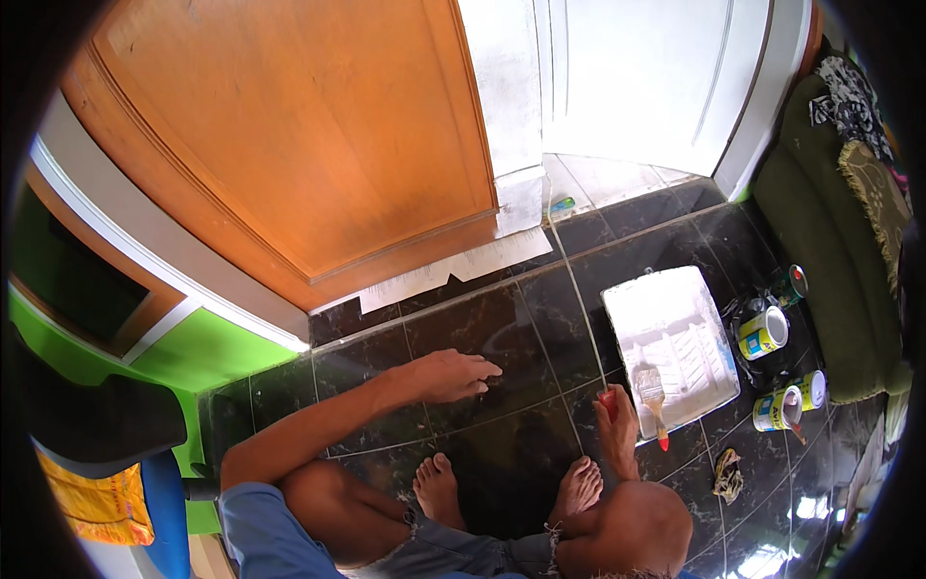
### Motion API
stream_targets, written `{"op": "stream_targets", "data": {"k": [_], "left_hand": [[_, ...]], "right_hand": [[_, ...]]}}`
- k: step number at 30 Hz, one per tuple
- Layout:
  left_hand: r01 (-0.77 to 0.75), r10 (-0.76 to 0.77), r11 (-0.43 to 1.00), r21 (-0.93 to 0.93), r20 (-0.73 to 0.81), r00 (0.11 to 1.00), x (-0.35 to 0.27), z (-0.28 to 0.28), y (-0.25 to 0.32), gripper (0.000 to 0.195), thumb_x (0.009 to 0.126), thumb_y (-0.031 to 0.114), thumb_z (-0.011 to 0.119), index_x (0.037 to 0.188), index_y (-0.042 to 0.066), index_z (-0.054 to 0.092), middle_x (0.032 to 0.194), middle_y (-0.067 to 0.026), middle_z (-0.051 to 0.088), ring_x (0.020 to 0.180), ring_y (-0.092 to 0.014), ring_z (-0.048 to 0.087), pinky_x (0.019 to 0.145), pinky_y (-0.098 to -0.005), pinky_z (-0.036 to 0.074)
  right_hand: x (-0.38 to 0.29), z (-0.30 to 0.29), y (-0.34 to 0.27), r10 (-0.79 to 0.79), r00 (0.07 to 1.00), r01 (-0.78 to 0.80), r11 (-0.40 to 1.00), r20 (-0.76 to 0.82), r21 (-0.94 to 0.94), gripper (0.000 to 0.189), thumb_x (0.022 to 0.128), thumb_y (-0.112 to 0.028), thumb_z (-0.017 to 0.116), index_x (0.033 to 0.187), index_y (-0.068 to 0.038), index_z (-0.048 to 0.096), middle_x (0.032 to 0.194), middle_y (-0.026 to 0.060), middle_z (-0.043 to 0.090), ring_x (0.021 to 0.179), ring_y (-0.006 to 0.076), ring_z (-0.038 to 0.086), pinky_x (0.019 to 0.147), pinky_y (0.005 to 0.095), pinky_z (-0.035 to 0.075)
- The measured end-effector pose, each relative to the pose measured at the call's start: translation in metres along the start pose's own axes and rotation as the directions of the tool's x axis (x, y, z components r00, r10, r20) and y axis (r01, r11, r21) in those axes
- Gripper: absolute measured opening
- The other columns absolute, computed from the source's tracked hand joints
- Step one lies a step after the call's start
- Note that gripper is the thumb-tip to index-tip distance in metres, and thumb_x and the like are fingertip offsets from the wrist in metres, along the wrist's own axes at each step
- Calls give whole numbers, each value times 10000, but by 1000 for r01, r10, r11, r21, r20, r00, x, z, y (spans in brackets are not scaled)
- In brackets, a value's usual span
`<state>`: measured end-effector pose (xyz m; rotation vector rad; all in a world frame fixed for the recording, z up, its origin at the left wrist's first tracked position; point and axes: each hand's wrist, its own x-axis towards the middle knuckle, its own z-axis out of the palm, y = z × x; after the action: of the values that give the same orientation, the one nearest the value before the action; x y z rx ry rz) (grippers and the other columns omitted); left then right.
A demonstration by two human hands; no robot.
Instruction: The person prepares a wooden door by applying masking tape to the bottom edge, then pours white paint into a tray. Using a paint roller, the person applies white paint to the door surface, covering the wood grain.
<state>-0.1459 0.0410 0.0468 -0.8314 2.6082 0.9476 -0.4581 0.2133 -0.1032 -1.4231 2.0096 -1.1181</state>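
My left hand (459, 375) hangs over the dark floor tiles, empty, its fingers loosely stretched towards the right. In my right hand (618, 430) is a red handle (608, 405) with a long thin pale rod (576, 289) that runs up to the white edge of the door; the tool's far end is hard to make out. Above my left hand stands an orange-brown wooden door (304, 137), its right margin white. A white paint tray (680, 340) lies right of my right hand, with a paintbrush (652, 398) resting on it, bristles pointing up the picture.
Paper sheets (456, 271) lie along the door's bottom edge. Right of the tray are several paint cans (757, 344) and a crumpled rag (728, 475). A dark green sofa (832, 253) stands at right, a black and blue chair (108, 427) at left. A small green-blue object (562, 205) lies by the doorway.
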Motion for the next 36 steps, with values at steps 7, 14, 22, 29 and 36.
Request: {"op": "stream_targets", "data": {"k": [7, 14, 22, 29, 36], "left_hand": [[-154, 69, 969, -193, -387, 919, 85, -42, -14, 393, 1080, 321, 485, 1303, 31, 626, 1094, -159, 711, 1040, -292, 685, 907, -396, 529], [-549, -319, 543, -635, -761, 565, 146, -115, 53, 479, 1095, 385, 484, 1301, -24, 621, 974, -117, 748, 894, -174, 696, 815, -313, 512], [-445, -442, 470, -762, -640, 629, 173, -61, 31, 376, 1063, 323, 584, 1235, 1, 672, 883, -74, 746, 755, -126, 704, 730, -251, 506], [-367, -523, 433, -823, -561, 642, 202, 29, -10, 340, 1051, 322, 606, 1164, 18, 708, 842, -52, 741, 729, -111, 702, 678, -246, 506], [-321, -561, 325, -890, -454, 692, 233, 83, -39, 315, 1040, 331, 621, 1076, 37, 726, 833, -49, 744, 719, -120, 719, 645, -245, 504]], "right_hand": [[14, -6, -50, -29, 1000, 31, 975, -10, 221, 423, 975, -120, 679, 1364, -4, 563, 1184, 200, 676, 1087, 329, 663, 956, 402, 518], [62, -19, -115, -127, 991, 132, 962, -34, 240, 394, 989, -114, 656, 1360, -16, 564, 1133, 198, 663, 1025, 312, 647, 918, 409, 507], [32, -3, -79, -64, 998, 57, 978, 27, 198, 370, 971, -91, 682, 1320, -22, 581, 1071, 197, 673, 962, 333, 670, 857, 403, 529], [-5, 26, -29, 8, 997, -17, 993, 73, 121, 368, 979, -146, 686, 1313, -26, 584, 1142, 240, 674, 1039, 421, 672, 895, 453, 532], [-18, 36, 5, 43, 993, -51, 996, 106, 75, 352, 983, -174, 673, 1293, -33, 585, 1143, 250, 675, 1040, 463, 657, 887, 485, 530]]}}
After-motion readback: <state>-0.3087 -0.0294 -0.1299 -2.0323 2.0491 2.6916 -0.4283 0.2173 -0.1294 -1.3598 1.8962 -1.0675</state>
